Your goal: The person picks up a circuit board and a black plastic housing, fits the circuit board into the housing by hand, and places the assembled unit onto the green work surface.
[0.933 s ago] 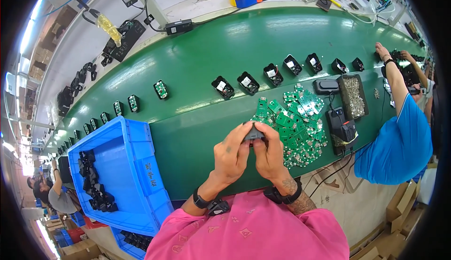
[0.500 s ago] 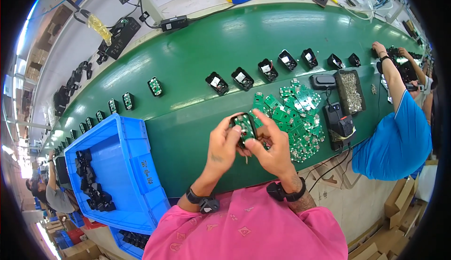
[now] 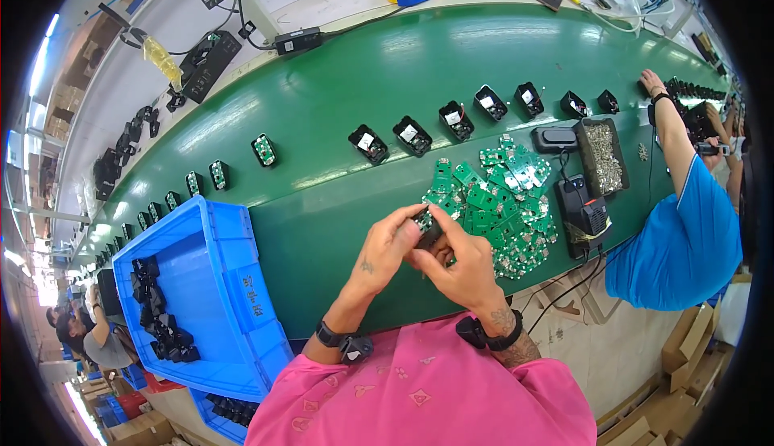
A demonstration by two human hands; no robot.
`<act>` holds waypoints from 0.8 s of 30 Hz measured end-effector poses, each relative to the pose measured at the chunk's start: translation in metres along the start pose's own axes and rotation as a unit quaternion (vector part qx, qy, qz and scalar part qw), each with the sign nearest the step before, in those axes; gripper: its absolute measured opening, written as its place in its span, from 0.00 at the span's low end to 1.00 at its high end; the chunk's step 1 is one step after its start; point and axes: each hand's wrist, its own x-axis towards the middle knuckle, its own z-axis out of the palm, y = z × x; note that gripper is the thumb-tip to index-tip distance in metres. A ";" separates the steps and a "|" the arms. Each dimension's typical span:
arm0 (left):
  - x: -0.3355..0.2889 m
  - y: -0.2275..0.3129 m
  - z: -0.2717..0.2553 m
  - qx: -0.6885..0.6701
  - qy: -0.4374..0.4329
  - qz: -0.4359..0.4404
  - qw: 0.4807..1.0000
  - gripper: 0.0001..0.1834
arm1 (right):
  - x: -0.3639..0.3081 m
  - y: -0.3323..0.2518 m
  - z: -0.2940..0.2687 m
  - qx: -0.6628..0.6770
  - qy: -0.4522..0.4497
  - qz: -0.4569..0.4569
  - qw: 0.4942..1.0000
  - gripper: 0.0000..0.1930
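Between my two hands is a small black plastic housing with a green circuit board [image 3: 425,222] in its top. My left hand [image 3: 385,248] grips it from the left, with the thumb against its near side. My right hand [image 3: 461,256] closes on it from the right, its fingers bent around the side and underneath. Both hands hide much of the housing, which is tilted. Just right of my hands lies a heap of green circuit boards [image 3: 504,208] on the green bench. Beyond my hands stand open black housings [image 3: 414,135] with white labels inside, in a row.
At left a blue crate [image 3: 230,268] holds black parts. Board-fitted housings [image 3: 264,150] line the bench beyond it. Right of the heap stand a tray of small metal parts [image 3: 601,160] and a black device [image 3: 582,214]. A person in blue [image 3: 677,236] works at far right.
The housing has been tipped, so less of its green board faces up. My right hand's fingers have curled in around it. The row of open housings has shifted slightly left.
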 end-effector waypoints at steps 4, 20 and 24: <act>-0.001 0.003 -0.023 0.032 -0.040 -0.027 0.998 0.31 | -0.006 0.008 -0.001 -0.012 -0.057 0.015 0.998 0.33; 0.085 0.005 -0.141 0.613 0.325 0.153 0.704 0.48 | 0.053 0.050 0.010 -0.479 0.020 0.013 0.877 0.24; 0.078 -0.017 -0.086 0.593 0.266 0.177 0.739 0.53 | 0.052 0.049 0.011 -0.471 0.003 0.024 0.882 0.20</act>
